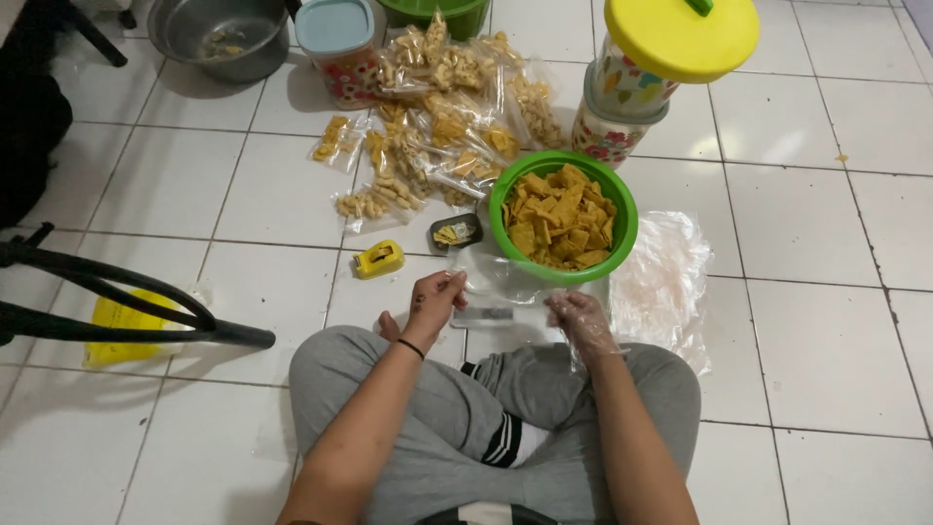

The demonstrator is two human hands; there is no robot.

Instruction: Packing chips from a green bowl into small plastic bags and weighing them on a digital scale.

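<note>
Hands (434, 297) (580, 316) hold clear plastic bag (496, 282) — beside green bowl (622, 209).

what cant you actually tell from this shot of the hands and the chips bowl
- Head view: whether the clear plastic bag is open or holds anything; the film is see-through and glary.
- Right hand: its grip is blurred under a thin plastic glove.
- Left hand: fingertips hidden behind the bag's edge.
- Green bowl: its depth is hidden by the chips.
- Yellow-lidded container: top cut off by the frame edge.
</note>
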